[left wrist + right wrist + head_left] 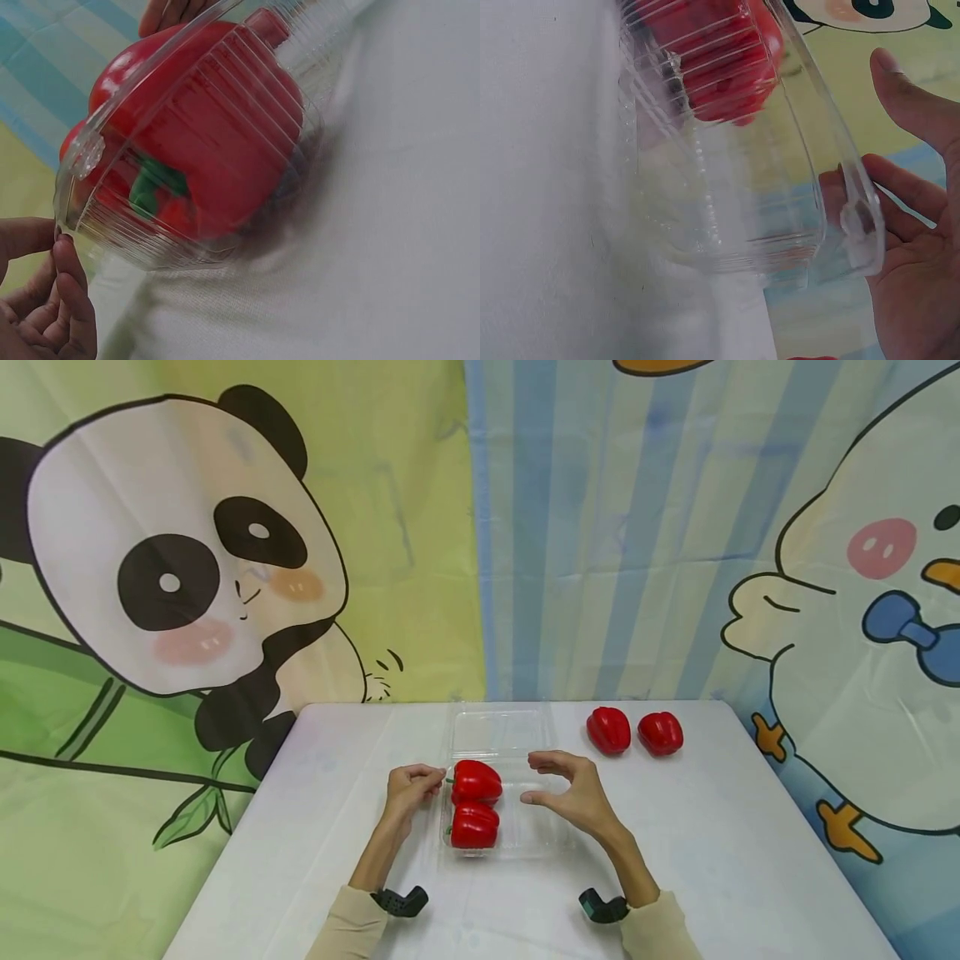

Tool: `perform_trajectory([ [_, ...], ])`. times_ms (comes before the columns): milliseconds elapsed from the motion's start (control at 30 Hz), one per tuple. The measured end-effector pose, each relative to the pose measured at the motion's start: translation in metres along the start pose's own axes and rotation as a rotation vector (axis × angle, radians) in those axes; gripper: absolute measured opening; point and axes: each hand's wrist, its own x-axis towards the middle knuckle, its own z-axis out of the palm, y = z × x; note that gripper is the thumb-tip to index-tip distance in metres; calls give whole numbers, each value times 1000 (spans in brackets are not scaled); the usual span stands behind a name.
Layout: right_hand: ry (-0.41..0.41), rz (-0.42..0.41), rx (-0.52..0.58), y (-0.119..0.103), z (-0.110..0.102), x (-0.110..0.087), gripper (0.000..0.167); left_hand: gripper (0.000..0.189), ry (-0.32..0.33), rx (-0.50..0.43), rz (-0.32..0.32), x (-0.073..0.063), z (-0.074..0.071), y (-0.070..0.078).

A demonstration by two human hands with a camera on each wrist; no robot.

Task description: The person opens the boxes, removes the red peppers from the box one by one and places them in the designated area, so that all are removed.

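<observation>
A clear plastic clamshell box (pixel 536 831) lies on the table with its lid (pixel 498 731) folded back. Two red bell peppers (pixel 476 782) (pixel 474 827) sit in its left half, their green stems (pixel 154 187) toward the left wall. My left hand (pixel 408 789) pinches the rim at the box's left edge between thumb and fingertips, as the left wrist view shows. Over the right half of the box is my right hand (pixel 573 792), holding nothing, its thumb spread apart from the fingers. The right wrist view shows its palm (pixel 919 285) beyond the box wall.
Two more red bell peppers (pixel 608 731) (pixel 660 733) lie at the back right of the white table (pixel 712 860). Behind the table hangs a curtain (pixel 420 568) with a cartoon panda and bird. Each wrist wears a dark camera band (pixel 401 902).
</observation>
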Motion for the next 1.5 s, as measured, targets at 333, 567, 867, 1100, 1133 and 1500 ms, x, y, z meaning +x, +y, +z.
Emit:
perform_trajectory([
  [333,-53,5,-3,-6,14,-5,58,15,-9,10,-4,-2,-2,0],
  [567,-72,0,-10,-13,19,-6,56,18,4,-8,-7,-3,-2,1],
  [867,-151,25,17,-18,33,-12,60,19,-4,-8,-4,-4,0,0],
  [1100,-187,8,19,-20,45,-13,62,19,-5,-4,-10,-3,0,-1],
  [1133,-190,5,18,-20,46,-13,62,19,-5,-6,-8,-2,0,-1],
  [1500,-237,-2,-7,-21,53,-15,63,18,-9,-2,3,-1,-1,-1],
])
